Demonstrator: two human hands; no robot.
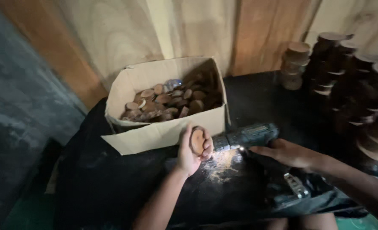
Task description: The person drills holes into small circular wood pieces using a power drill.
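Box (163, 127) at table (112, 187) rear left, wood discs (167, 102) inside. Left hand (191, 149) before box, gripping one disc (197, 141). Drill (244, 137) just right of it, in right hand (287, 152). Sawdust (221, 168) beneath. Disc stacks (346, 81) far right. Boards (163, 30) behind.

The drill's (246, 137) handle was hidden under the right hand (288, 153), and its bit could not be seen behind the wooden disc (197, 141) gripped in the left hand (192, 150). Most of that disc lay covered by the fingers (207, 145). The stacks of wood slices (351, 81) were cut off by the right edge and lost in shadow. The small pieces inside the cardboard box (155, 132) were too dim to tell apart. A metal part (297, 186) on the desk (112, 187) was too blurred to identify.
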